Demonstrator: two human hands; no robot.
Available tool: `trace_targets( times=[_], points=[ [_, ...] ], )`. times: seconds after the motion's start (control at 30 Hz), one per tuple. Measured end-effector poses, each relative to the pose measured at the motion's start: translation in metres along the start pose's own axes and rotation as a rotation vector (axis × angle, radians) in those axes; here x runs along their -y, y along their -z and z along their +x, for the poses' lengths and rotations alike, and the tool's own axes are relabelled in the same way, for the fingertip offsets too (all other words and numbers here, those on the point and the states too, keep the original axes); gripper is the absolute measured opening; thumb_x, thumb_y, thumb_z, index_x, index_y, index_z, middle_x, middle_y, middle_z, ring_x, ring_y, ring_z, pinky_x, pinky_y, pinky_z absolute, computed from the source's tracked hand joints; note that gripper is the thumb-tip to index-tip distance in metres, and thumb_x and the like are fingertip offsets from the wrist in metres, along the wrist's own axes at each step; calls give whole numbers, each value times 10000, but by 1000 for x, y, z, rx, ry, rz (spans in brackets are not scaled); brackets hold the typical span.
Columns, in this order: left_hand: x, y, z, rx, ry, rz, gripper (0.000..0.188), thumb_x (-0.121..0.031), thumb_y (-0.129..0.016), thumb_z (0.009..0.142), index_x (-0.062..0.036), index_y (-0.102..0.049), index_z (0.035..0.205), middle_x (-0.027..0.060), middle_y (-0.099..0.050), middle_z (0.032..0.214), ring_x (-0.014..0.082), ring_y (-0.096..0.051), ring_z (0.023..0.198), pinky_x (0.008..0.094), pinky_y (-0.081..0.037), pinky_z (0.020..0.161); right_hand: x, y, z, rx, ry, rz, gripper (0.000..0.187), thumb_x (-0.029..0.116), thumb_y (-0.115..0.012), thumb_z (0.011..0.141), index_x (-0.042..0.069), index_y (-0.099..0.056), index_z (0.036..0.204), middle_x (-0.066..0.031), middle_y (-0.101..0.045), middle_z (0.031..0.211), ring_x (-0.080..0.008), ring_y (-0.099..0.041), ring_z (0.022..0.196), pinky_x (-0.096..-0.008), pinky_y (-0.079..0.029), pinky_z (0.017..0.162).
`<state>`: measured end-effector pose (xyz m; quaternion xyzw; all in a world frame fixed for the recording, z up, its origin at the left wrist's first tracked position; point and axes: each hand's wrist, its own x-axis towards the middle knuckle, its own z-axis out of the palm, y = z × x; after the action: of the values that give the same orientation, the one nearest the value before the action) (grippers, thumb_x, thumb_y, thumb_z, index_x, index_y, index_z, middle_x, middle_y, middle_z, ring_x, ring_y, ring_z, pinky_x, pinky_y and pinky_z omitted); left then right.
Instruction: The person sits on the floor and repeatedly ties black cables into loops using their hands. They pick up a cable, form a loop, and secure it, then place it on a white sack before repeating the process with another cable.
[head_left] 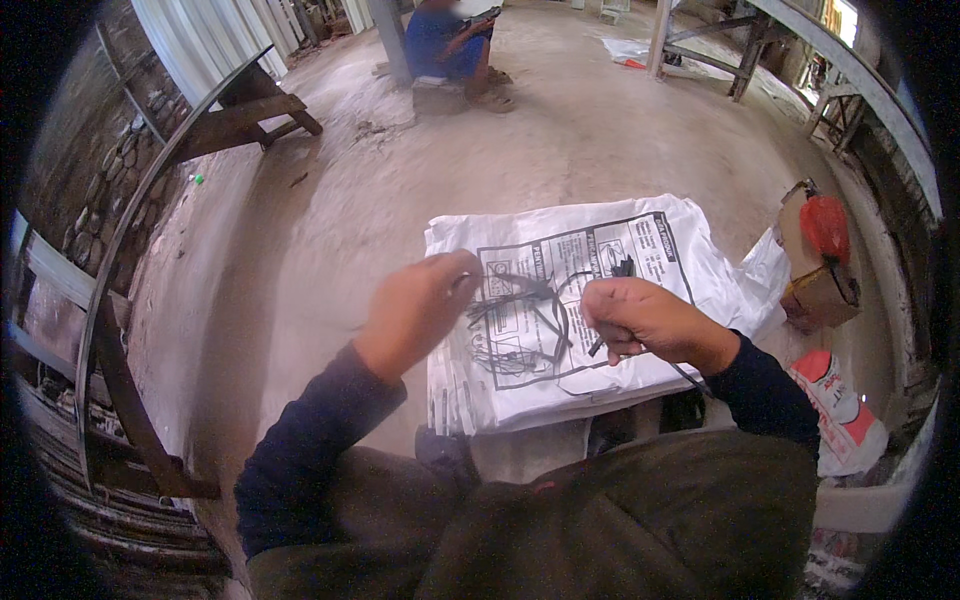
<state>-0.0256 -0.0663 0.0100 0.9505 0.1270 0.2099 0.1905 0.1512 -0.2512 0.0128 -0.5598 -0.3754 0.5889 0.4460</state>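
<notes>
In front of me lies a stack of white printed sacks [585, 390], with black frames and drawings on the top one. Over it stretches a tangle of thin black strips [558, 325], looped and crossing; whether they are cord or rubber I cannot tell. My left hand [422, 308], slightly blurred, is closed in a pinch at the stack's left side, where the end of one black strip meets its fingertips. My right hand [650, 322] is curled in a fist above the right half of the print. Short black ends stick out above and below its fingers.
A cardboard box [806, 298] with a red bag [825, 228] stands right of the stack, near a red-and-white sack [838, 412]. Wooden benches [215, 130] line the left side. Farther off, a person in blue [447, 45] sits on a block [438, 96].
</notes>
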Motion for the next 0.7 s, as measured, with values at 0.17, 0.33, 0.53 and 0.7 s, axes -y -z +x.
trace_targets(
  times=[0.17,0.33,0.53,0.7],
  points=[
    [-6,10,-5,-51,-49,0,63,-76,-569,759,-50,-571,816,101,-604,797,250,-603,698,304,-474,604,-4,-7,3,-200,115,-113,611,469,-324,882,10,-257,1280,-167,-431,1204,-230,-432,1079,-344,-290,954],
    [-30,9,0,-89,-188,64,67,-126,-563,741,-102,-547,801,68,-560,705,265,-569,621,342,-442,522,-8,-28,3,-63,178,-97,439,357,-311,920,-3,-403,1155,-118,-546,975,-193,-488,946,-288,-343,865],
    [-29,17,-1,-70,-169,17,72,-82,-588,751,-59,-585,818,101,-599,780,246,-598,678,307,-468,582,4,-36,-31,-214,49,379,225,279,-409,899,74,-490,858,49,-366,598,-74,-365,526,-205,-343,509],
    [16,10,-12,-41,14,-276,109,-81,-555,775,-37,-613,856,105,-608,769,192,-583,635,275,-450,574,24,-39,-58,-469,150,520,228,306,-407,884,102,-446,790,59,-233,489,-62,-201,374,-224,-236,386]
  ],
)
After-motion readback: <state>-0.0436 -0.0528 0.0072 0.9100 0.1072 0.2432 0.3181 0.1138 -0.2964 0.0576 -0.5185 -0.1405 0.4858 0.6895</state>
